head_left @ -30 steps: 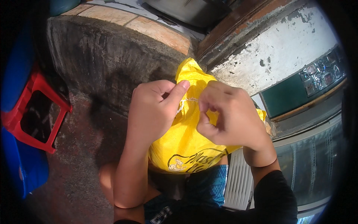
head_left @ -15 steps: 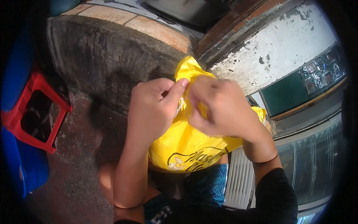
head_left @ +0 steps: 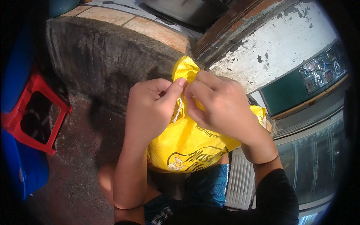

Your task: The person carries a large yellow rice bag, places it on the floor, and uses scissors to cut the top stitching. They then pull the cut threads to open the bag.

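A yellow woven plastic sack (head_left: pixel 187 146) with dark printing bulges between my knees, its gathered top corner (head_left: pixel 185 67) standing up above my hands. My left hand (head_left: pixel 152 105) is closed on the top edge, thumb pressed over the yellow fabric. Beside it, my right hand (head_left: pixel 219 101) has its fingers bent in a pinch at the same edge, close to the left thumb. Whatever lies between the right fingertips is mostly hidden. A short white braided string (head_left: pixel 177 110) hangs down the sack's front just below the left thumb.
On the left are a red plastic stool (head_left: pixel 48 140) and a blue plastic container (head_left: pixel 28 168). A dark, low concrete wall (head_left: pixel 93 52) with a tiled ledge stands ahead. To the right are a peeling white wall (head_left: pixel 270 52), a glass-fronted cabinet (head_left: pixel 315 161) and a grey ribbed panel (head_left: pixel 240 180).
My right hand, blurred before, is now sharper and its fingertips have come in close to the left thumb. More of the white string and the sack's printing shows.
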Available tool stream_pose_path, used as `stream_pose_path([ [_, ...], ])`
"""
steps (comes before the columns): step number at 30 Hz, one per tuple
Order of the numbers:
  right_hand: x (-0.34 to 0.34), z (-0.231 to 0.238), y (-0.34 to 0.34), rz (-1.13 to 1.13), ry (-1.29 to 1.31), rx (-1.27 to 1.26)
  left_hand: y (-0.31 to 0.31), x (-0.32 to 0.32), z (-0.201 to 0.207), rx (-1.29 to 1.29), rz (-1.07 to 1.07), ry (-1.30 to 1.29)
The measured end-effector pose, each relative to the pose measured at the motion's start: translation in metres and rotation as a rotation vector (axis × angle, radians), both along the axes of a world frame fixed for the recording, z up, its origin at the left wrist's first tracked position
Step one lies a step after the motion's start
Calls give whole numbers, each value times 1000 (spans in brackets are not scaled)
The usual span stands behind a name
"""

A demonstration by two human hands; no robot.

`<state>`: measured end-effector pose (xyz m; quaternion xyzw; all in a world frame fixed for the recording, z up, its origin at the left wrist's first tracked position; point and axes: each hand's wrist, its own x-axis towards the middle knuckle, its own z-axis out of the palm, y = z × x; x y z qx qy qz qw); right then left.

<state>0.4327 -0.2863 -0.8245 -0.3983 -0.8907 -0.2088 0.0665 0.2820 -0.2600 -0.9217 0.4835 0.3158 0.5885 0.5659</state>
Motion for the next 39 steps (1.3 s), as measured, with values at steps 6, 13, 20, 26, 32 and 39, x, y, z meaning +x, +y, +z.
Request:
stream_pose_path([
  [6, 1, -3, 13, 12, 5, 2, 5, 2, -5, 41, 22, -3],
  [13, 11, 20, 3, -155, 623, -400, 10, -1, -4, -8, 19, 120],
  [20, 21, 14, 3, -11, 409, -269, -7, -23, 15, 564, 373, 362],
  [26, 21, 5, 2, -23, 305, -227, -10, -14, 10, 718, 380, 684],
  [32, 23, 0, 5, 5, 293, -194, -6, -8, 8, 766, 413, 739],
  [39, 24, -1, 9, 24, 297, -215, -2, -4, 5, 782, 431, 765],
])
